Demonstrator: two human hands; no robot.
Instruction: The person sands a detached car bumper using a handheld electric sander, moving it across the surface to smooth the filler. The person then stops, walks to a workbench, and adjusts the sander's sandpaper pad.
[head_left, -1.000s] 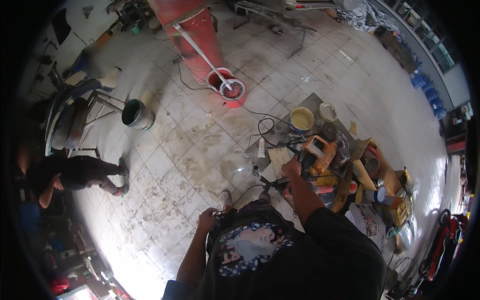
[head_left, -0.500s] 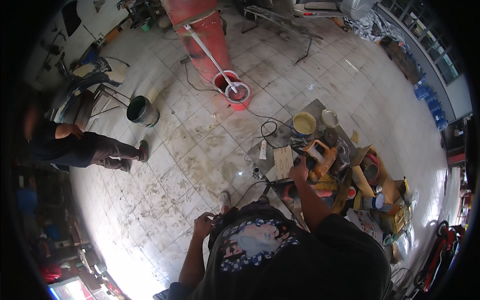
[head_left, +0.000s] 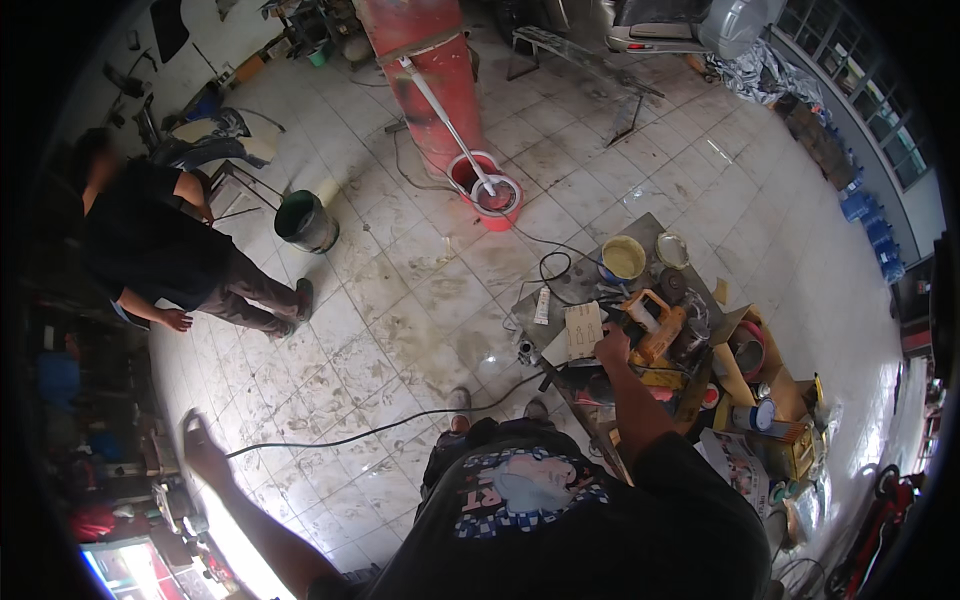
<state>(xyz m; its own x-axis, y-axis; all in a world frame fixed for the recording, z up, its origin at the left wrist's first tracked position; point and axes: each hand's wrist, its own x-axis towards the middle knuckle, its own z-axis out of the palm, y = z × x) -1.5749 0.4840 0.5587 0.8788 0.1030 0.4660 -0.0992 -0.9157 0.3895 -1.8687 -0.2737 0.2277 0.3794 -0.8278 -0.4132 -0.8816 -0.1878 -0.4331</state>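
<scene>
My left hand (head_left: 207, 460) is stretched far out to the left, its fingers closed around a black cable (head_left: 375, 428). The cable runs above the floor, past my shoes, to the cluttered low table (head_left: 540, 335). Over that table my right hand (head_left: 612, 345) is closed next to a tan sheet with printing (head_left: 582, 333); its fingertips are partly hidden, and what they grip cannot be made out. Just right of it lies an orange power tool (head_left: 662, 328). A white tube (head_left: 542, 306) and an open tub of pale yellow paste (head_left: 623, 258) sit beyond it.
A person (head_left: 160, 235) in dark clothes stands at the left by a dark bucket (head_left: 306, 222). Ahead, a red bucket (head_left: 498, 218) with a mop (head_left: 430, 105) stands against a red column (head_left: 425, 50). Cardboard boxes (head_left: 735, 375) and cans crowd the table's right side.
My left hand has swung from beside my waist far out to the left, drawing the cable out across the floor. The other person has turned and lowered an arm.
</scene>
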